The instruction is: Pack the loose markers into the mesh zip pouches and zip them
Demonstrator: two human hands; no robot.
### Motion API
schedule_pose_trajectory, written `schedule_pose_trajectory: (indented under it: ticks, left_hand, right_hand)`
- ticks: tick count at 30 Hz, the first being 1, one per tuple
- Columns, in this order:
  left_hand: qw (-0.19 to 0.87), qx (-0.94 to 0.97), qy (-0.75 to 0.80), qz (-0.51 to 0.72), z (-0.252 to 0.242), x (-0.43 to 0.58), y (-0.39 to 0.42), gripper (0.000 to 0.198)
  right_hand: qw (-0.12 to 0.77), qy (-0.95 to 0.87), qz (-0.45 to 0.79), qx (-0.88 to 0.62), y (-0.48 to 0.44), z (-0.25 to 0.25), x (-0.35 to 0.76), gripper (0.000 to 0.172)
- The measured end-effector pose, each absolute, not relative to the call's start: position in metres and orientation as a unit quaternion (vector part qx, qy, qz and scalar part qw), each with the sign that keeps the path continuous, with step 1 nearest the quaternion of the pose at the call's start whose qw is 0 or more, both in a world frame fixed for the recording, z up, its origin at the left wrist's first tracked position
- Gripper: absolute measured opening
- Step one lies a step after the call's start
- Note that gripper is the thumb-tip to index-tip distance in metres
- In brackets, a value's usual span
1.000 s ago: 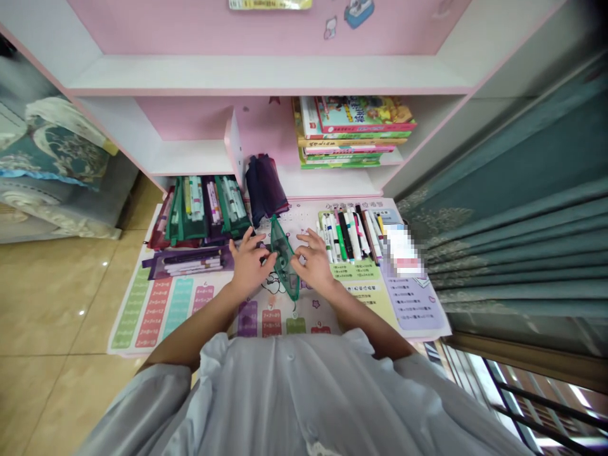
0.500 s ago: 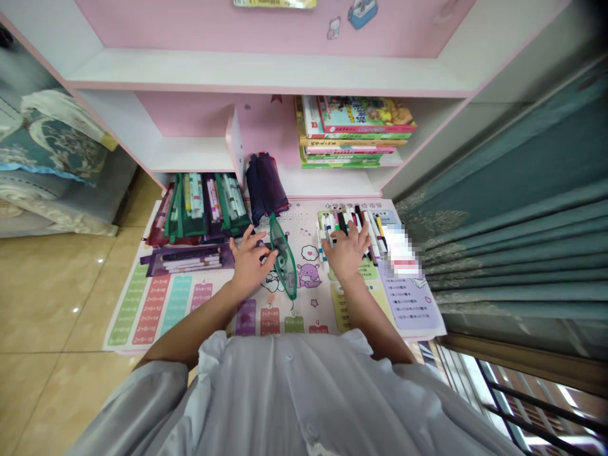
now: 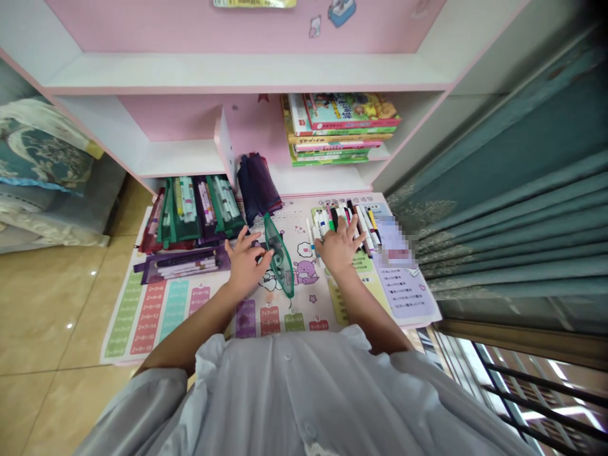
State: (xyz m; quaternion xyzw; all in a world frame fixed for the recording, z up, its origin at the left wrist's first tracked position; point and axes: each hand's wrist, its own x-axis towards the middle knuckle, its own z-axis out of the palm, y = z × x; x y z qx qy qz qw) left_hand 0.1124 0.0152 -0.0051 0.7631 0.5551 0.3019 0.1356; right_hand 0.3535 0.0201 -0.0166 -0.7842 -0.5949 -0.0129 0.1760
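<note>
My left hand [image 3: 247, 269] is at the left edge of a green mesh zip pouch [image 3: 280, 256], thumb and index finger pinched at its rim and the other fingers spread. The pouch's mouth gapes a little, and I see no pens inside. My right hand [image 3: 340, 248] lies palm down over a row of loose marker pens [image 3: 323, 221], its fingers spread across them. The pens have white, black, green and yellow parts; my hand covers some. Left of my left hand, a purple mesh pouch [image 3: 185, 265] with pens lies flat.
Several filled mesh pouches [image 3: 190, 209] stand at the back left. Folded dark pouches [image 3: 259, 183] lean by the shelf divider. Stacked books [image 3: 342, 130] sit on the shelf. A printed mat [image 3: 175, 310] covers the desk. A curtain [image 3: 498, 209] hangs at right.
The view has shifted slightly, moving the scene a little left. My right hand's fingers have shifted slightly over the pens. My left hand stays at the green pouch.
</note>
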Motion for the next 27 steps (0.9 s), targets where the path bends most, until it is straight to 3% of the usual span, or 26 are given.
schedule_pose_trajectory:
  ticks: [8,13,18,27]
  left_hand:
    - [0.134,0.759,0.554,0.316,-0.007,0.112,0.017,0.033]
    - [0.133,0.758,0.565,0.298,-0.003,0.113,0.018,0.031]
    - [0.126,0.752,0.584,0.279,0.001,0.113,0.018,0.029]
    - [0.115,0.762,0.570,0.284,0.000,0.115,0.018,0.029]
  right_hand:
    - [0.184,-0.595,0.000,-0.783,0.020,-0.009,0.348,0.011]
    - [0.309,-0.564,-0.035,-0.765,0.011,0.007,0.381,0.015]
    - [0.423,-0.533,0.019,-0.733,0.024,0.003,0.474,0.010]
    - [0.372,-0.503,0.067,-0.777,0.039,-0.020,0.529,0.011]
